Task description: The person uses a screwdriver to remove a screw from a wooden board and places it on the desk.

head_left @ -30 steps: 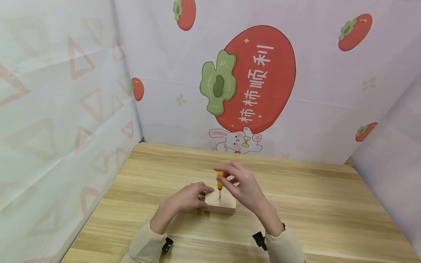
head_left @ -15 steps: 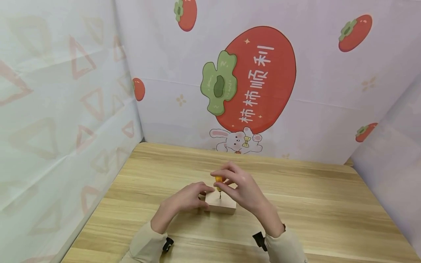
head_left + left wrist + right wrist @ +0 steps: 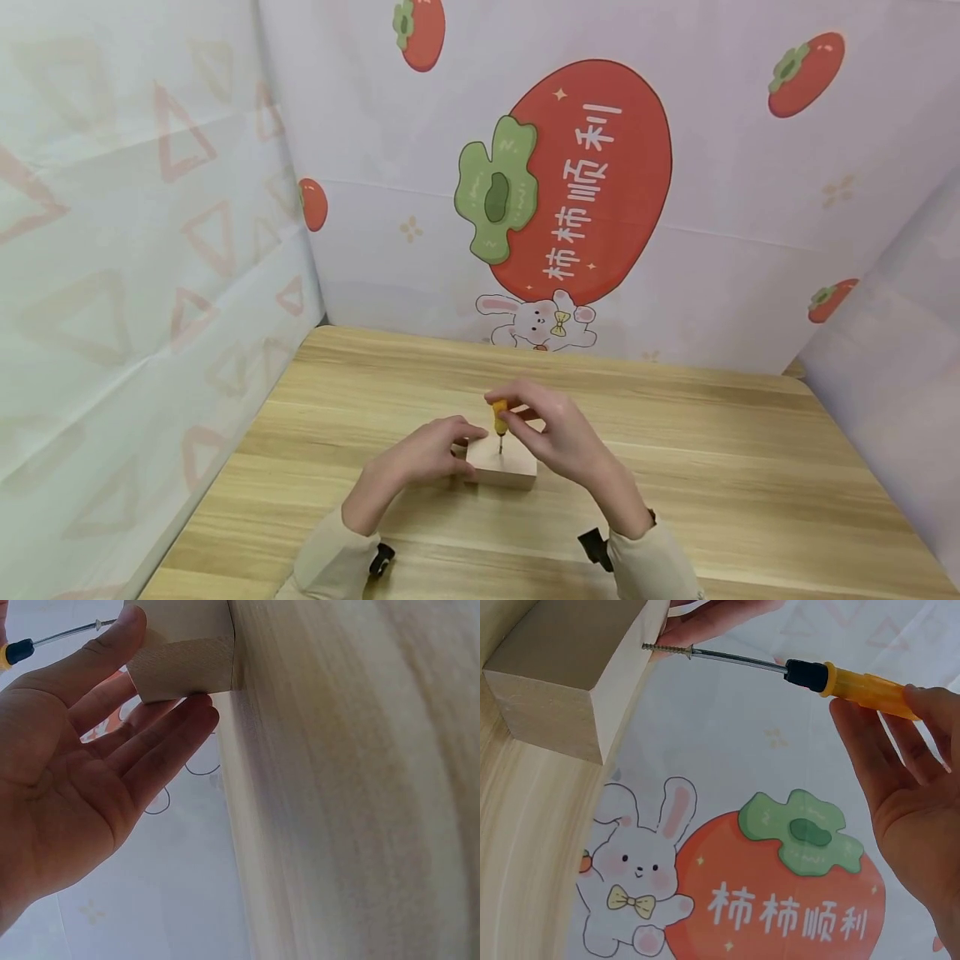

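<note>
A pale wooden block (image 3: 504, 472) lies on the table, and a screw (image 3: 667, 649) stands in its top face with much of its thread showing. My left hand (image 3: 429, 450) grips the block's left end between thumb and fingers, as the left wrist view also shows. With its thumb and fingers, my right hand (image 3: 557, 427) pinches the yellow handle of a screwdriver (image 3: 870, 691). The screwdriver is held nearly upright over the block, its metal shaft meeting the screw's head.
The wood-grain table (image 3: 712, 483) stretches out on both sides of the block. A white cloth backdrop (image 3: 390, 267) with printed persimmons and a rabbit hangs behind it. Another cloth with triangle prints (image 3: 150, 333) borders the left side.
The right hand's fingers have shifted around the screwdriver's handle, curling further over it half a second ago and drawing back now. Block and left hand stay in place.
</note>
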The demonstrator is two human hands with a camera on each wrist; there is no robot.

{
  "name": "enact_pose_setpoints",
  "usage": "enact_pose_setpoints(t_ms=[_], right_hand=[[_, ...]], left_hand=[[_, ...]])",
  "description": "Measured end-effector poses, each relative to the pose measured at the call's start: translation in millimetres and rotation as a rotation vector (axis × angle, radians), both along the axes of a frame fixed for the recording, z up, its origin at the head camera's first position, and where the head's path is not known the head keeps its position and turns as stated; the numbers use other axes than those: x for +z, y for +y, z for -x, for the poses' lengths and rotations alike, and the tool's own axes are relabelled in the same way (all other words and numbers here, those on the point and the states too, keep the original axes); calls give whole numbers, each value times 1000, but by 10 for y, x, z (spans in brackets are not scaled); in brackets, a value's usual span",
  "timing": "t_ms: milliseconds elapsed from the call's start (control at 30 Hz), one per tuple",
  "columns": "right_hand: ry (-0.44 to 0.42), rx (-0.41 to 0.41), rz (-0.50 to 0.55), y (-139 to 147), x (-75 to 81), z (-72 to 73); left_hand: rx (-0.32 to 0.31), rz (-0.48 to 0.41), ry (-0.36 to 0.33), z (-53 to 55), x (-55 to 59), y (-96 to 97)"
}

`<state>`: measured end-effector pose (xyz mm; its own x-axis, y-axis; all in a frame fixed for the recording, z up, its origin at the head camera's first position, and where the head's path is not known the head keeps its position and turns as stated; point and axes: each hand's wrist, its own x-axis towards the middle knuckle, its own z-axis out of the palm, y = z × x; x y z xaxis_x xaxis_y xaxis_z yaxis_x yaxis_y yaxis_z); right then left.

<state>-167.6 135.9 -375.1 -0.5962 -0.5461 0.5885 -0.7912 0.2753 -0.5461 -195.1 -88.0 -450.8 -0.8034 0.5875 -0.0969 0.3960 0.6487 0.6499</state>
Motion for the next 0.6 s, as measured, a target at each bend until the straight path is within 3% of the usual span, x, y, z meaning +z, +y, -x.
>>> enact_pose_setpoints(t_ms=[300, 600], right_hand=[[23, -164, 72, -28, -12, 2], [-44, -97, 64, 17, 37, -15]], left_hand=[[-3, 6, -1, -4, 4, 12], [-2, 8, -2, 3, 17, 13]])
